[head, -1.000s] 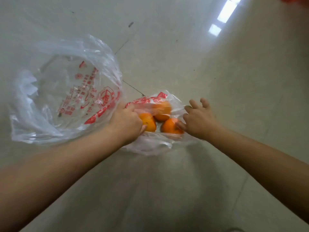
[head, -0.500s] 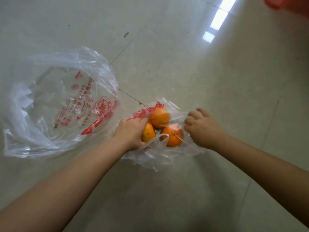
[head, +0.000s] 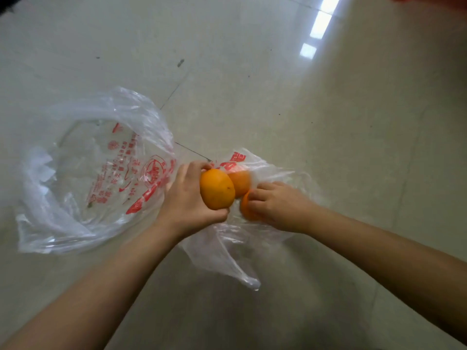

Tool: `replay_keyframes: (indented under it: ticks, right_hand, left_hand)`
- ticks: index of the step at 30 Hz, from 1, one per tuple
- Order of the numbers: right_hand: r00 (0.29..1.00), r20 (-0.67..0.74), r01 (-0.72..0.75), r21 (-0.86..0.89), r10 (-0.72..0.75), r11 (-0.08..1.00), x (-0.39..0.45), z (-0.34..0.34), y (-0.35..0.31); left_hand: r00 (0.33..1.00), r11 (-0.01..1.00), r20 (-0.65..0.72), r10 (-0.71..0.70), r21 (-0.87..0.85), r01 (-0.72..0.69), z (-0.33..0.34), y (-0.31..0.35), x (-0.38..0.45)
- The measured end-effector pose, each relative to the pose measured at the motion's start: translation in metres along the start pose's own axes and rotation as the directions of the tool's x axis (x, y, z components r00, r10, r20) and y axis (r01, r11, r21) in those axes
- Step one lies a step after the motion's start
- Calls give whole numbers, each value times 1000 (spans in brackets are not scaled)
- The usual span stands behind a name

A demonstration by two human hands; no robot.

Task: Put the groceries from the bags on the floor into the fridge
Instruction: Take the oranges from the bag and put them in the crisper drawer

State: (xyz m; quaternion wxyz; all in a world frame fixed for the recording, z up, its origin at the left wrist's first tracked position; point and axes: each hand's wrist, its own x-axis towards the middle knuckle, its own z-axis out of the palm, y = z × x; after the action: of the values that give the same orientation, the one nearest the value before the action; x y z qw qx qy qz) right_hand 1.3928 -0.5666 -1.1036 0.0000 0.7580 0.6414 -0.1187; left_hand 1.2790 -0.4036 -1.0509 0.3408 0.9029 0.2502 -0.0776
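Here we log one orange (head: 217,189) lifted above the small bag (head: 227,251), the left hand (head: 188,198) with fingers wrapped around its far side and thumb beneath. Right hand (head: 278,205): fingers curled onto a second orange (head: 246,210) in the bag. Third orange (head: 241,181) between. Large clear bag (head: 83,173) on floor (head: 328,122), left.

large clear bag (head: 83,173): red print is showing through the film mirrored, with columns of small characters and a row of digits too blurred to be read.
round red emblem (head: 154,170): it is sitting at the bag's 3 o'clock edge, its letters staying illegible.
small clear bag (head: 273,170): bold red characters are showing at its 11 o'clock rim, unreadable.
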Motion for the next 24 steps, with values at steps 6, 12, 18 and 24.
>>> replay_keyframes:
  ticks: [6, 12, 18, 24]
  right_hand:
    - [900, 198, -381, -79, 389, 921, 8, 2, -20]
    - [860, 182, -479, -38, 478, 877, -2, 5, -21]
    - [850, 36, -500, 369, 525, 784, -20, -40, -13]
    - [803, -27, -436, 655, 596, 617, -53, -169, -9]
  left_hand:
    - [992, 993, 45, -116, 27, 115, 3, -15, -10]
    - [982, 987, 101, -160, 1, 161, 8, -19, -19]
    - [990, 994, 91, -106, -1, 107, -4, 2, -14]
    - [998, 999, 57, -29, 18, 28, -75, 103, -19]
